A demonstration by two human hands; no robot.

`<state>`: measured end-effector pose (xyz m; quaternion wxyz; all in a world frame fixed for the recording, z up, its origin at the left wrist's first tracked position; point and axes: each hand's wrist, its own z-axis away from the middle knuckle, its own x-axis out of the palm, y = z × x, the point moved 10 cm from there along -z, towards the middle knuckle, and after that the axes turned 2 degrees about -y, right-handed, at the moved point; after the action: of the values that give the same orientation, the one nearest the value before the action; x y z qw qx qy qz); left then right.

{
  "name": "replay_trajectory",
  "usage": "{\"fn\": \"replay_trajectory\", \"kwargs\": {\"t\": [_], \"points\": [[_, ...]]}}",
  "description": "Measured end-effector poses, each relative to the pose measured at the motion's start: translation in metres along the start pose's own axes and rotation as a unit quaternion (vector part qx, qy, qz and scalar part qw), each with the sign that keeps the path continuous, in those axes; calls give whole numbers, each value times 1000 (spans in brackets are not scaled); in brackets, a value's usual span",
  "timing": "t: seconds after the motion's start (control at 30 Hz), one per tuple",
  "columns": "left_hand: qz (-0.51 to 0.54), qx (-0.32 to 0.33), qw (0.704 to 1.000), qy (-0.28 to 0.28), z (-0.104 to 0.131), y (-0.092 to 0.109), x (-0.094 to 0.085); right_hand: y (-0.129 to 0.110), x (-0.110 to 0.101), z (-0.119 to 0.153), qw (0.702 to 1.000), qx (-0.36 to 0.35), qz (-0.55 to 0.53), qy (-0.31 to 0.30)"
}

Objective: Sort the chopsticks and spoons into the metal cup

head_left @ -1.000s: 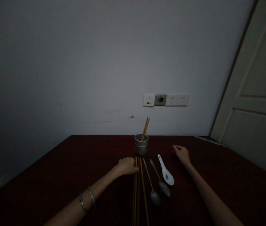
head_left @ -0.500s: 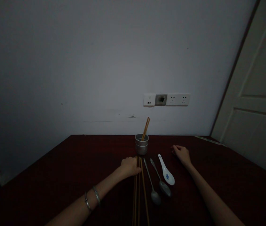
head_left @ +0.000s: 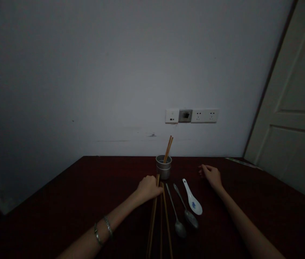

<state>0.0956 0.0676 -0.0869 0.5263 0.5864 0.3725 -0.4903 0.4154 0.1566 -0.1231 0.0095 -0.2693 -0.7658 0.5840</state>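
My left hand is closed on a pair of chopsticks, whose upper ends poke out above the fingers, just in front of the metal cup. Two more chopsticks lie to the right of that pair. Inside the cup, two chopsticks lean to the right. My right hand rests on the table with fingers loosely curled apart, holding nothing. Between the hands lie a long-handled metal spoon, a second metal spoon and a white spoon with a blue mark.
The dark red table meets a pale wall at its back edge. Wall sockets sit above the cup. A flat strip lies at the back right, near a door.
My left hand has raised the upper ends of the chopstick pair slightly, and the pair now slants away from the others. My right hand has barely shifted. The view has moved a little.
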Motion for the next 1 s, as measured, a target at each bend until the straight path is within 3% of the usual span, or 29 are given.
{"fn": "replay_trajectory", "kwargs": {"t": [0.13, 0.27, 0.33, 0.43, 0.57, 0.67, 0.87, 1.0], "points": [[22, 19, 996, 79, 7, 10, -52, -61, -5, -2, 991, -12, -132, 23], [36, 44, 984, 171, 21, 25, -107, -156, 10, 21, 975, -53, -213, -45], [38, 41, 977, 207, 29, 30, -125, -194, 22, 41, 967, -59, -228, -95], [29, 41, 970, 238, 39, 41, -137, -229, 41, 72, 953, -65, -251, -157], [6, 54, 971, 233, 48, 56, -133, -244, 61, 96, 940, -72, -261, -208], [-12, 56, 974, 220, 51, 63, -125, -244, 70, 102, 941, -81, -252, -212], [-36, 70, 974, 212, 53, 70, -116, -246, 73, 106, 946, -109, -238, -189], [6, 86, 973, 216, 52, 67, -119, -247, 71, 106, 943, -101, -242, -205]]}}
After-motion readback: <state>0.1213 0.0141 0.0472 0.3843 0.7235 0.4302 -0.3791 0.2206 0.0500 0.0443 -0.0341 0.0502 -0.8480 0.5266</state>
